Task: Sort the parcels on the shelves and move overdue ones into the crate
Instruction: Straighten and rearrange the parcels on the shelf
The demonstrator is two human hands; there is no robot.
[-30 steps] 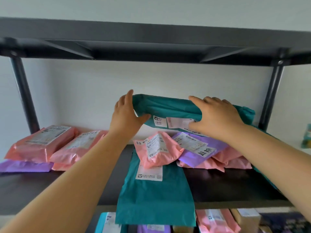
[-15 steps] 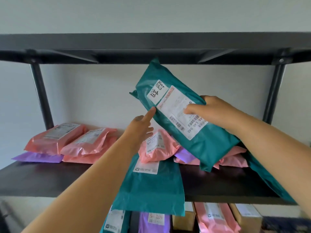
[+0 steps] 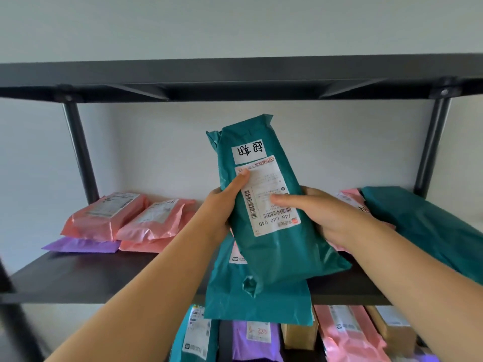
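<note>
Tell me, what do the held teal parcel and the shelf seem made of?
Teal parcel: probably thin plastic film, faintly glossy; it wrinkles and bunches at its ends. Shelf: dark matte board on black posts, likely painted metal, though coated wood is possible.

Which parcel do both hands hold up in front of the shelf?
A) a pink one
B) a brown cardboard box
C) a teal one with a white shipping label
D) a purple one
C: the left hand and the right hand both grip the teal parcel, with its white shipping label facing the camera.
</note>
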